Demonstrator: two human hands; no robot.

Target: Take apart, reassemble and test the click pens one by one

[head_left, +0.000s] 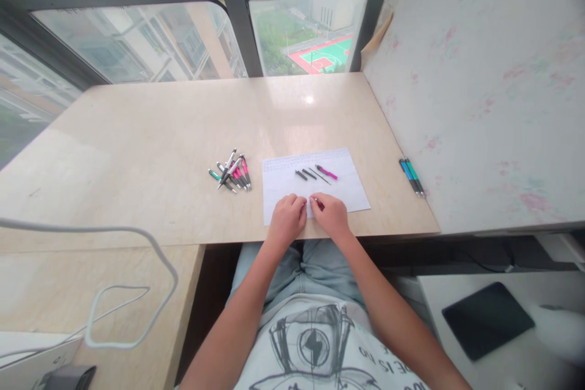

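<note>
My left hand (pixel 287 216) and my right hand (pixel 329 212) rest close together over the near edge of a white sheet of paper (pixel 278 186). Both have their fingers pinched, and whatever tiny thing they may hold is too small to name. Pen parts lie on the sheet just beyond the fingers: a magenta pen barrel (pixel 327 172), a thin dark refill (pixel 320 176) and two short black grips (pixel 304 175). Several lines of handwriting run along the paper's far edge.
Left of the paper lies a pile of click pens (pixel 234 172) in white, pink and green. A blue pen (pixel 408 177) and a teal pen (pixel 414 177) lie by the right wall. A white cable (pixel 150 237) loops at left. A black tablet-like slab (pixel 488 320) sits lower right.
</note>
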